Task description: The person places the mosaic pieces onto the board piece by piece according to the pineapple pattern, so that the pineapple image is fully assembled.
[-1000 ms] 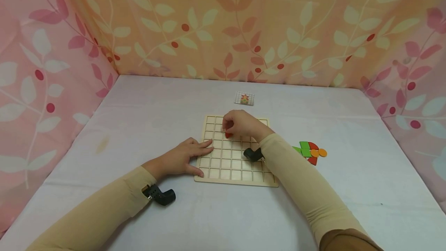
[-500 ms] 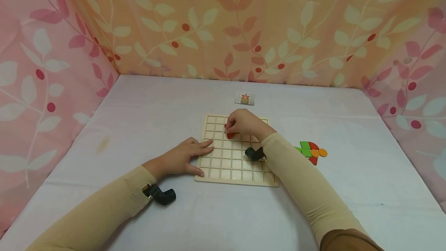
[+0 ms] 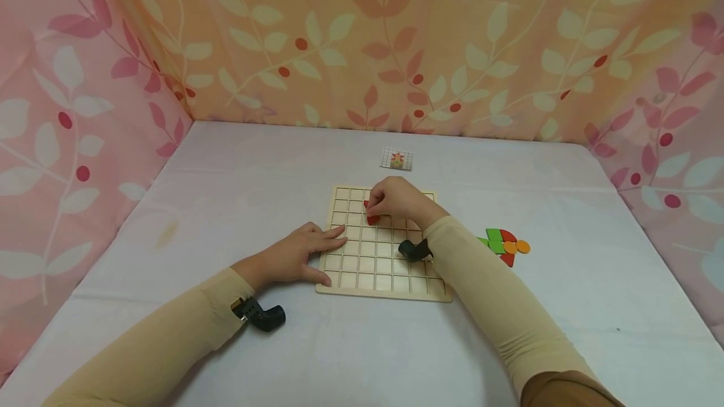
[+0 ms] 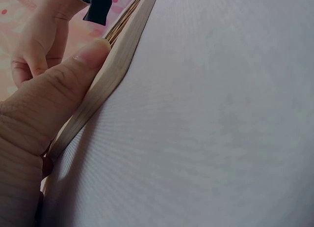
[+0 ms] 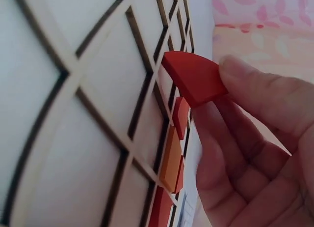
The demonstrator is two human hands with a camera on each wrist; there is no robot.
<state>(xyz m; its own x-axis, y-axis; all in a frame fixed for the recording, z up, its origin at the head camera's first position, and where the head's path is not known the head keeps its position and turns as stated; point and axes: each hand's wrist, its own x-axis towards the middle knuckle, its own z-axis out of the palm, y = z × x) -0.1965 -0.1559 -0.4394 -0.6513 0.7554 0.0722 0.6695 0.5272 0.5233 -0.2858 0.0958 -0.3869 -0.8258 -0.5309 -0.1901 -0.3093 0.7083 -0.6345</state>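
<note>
Right hand (image 3: 398, 200) pinches red fan-shaped tile (image 5: 194, 79), 11 o'clock of board (image 3: 367, 265), 12 o'clock edge part-hidden; left hand (image 3: 296, 256) splayed at 9.

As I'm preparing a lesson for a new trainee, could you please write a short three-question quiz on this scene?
1. Which hand pinches the red piece over the board? A left; B right; C neither
2. True or false: the picture card lies on the table, apart from the grid board.
3. Fill in: the pieces right of the board are green, red and ____.

Key: 1 B, the right hand; 2 true; 3 orange.
</note>
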